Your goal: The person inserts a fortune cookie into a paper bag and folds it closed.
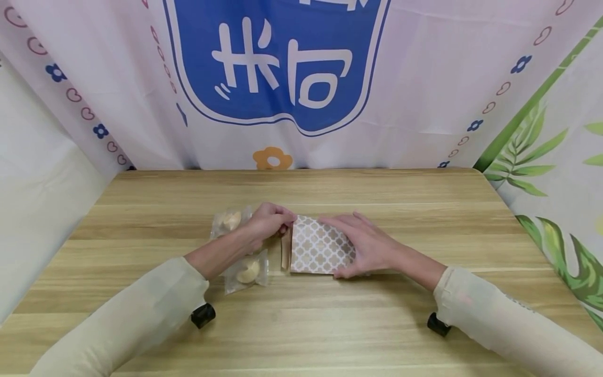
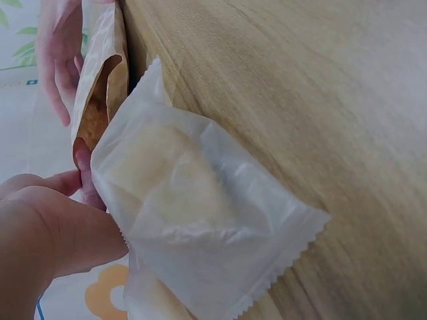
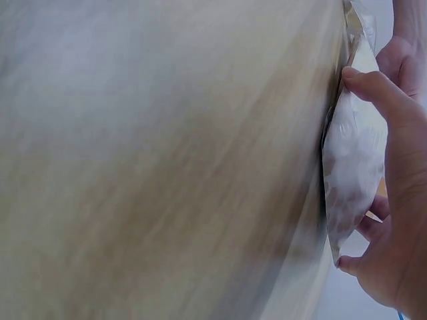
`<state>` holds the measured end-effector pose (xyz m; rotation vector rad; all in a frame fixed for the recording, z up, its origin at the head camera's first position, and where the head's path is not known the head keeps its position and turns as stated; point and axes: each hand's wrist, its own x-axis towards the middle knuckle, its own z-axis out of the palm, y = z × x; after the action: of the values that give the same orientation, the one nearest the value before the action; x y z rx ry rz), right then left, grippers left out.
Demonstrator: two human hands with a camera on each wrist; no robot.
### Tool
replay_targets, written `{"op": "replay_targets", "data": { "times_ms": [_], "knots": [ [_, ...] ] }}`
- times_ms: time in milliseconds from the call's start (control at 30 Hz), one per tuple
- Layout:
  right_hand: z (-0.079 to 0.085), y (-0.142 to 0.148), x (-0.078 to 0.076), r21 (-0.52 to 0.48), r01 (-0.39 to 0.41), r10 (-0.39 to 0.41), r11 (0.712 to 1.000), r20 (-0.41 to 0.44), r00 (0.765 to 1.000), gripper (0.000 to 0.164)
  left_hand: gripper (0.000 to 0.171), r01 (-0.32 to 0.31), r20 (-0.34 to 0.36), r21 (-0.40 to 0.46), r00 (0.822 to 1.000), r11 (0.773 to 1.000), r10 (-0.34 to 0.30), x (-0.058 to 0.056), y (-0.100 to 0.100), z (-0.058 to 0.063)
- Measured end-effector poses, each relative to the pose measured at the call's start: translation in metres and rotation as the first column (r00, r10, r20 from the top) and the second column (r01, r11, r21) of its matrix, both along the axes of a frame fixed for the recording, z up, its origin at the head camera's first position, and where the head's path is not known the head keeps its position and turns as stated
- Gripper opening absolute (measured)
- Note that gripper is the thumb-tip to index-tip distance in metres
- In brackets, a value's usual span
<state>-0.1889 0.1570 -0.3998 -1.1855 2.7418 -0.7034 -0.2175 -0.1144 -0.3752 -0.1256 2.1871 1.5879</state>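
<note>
Where the left side of the table holds the wrapped food, a clear packet with a pale piece inside lies farther back, and a second clear packet lies nearer the person, partly beneath the left forearm. Next comes the left hand, its fingers drawn together, thumb and finger pinching the edge of the paper bag at the far left corner. The paper bag, printed in a white and tan lattice, sits low over the table just right of the packets, its mouth turned left toward them. In the left wrist view that mouth gapes, with a brownish patch inside; whether that is contents or bare lining, I cannot tell. The right hand arches over the bag's right end, thumb at the near edge and fingers at the far one, gripping it between them. As I judge it, the work is partway along: the bag is parted and steadied from both ends, while these two packets lie outside it and the mouth has yet to be closed
</note>
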Motion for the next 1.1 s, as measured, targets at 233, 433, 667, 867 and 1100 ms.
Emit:
{"op": "replay_targets", "data": {
  "times_ms": [233, 433, 667, 867, 1100],
  "knots": [
    [-0.001, 0.0013, -0.0008, -0.007, -0.019, 0.018, 1.0, -0.009, 1.0, 0.115, 0.021, 0.002, 0.01, 0.004, 1.0, 1.0, -0.002, 0.0004, -0.0009, 0.0008],
    [0.0001, 0.0014, -0.0007, -0.02, -0.029, 0.028, 0.999, -0.017, 0.999, 0.114, 0.018, 0.009, 0.017, 0.001, 1.0, 1.0, -0.009, 0.0003, -0.0012, 0.0015],
    [-0.001, 0.0021, -0.0007, -0.007, -0.019, 0.019, 1.0, -0.011, 1.0, 0.114, 0.022, 0.045, 0.021, -0.003, 0.999, 0.999, -0.045, 0.0008, -0.0026, 0.0001],
    [-0.0012, 0.0019, -0.0018, -0.012, -0.023, 0.023, 1.0, -0.01, 1.0, 0.114, 0.022, 0.054, 0.019, -0.001, 0.998, 0.999, -0.054, 0.0002, -0.0033, -0.0006],
    [0.0004, 0.0028, -0.0018, -0.003, -0.005, 0.005, 1.0, -0.007, 1.0, 0.116, 0.021, 0.039, -0.009, 0.016, 0.999, 0.999, -0.039, 0.0022, -0.0039, 0.0005]
  ]
}}
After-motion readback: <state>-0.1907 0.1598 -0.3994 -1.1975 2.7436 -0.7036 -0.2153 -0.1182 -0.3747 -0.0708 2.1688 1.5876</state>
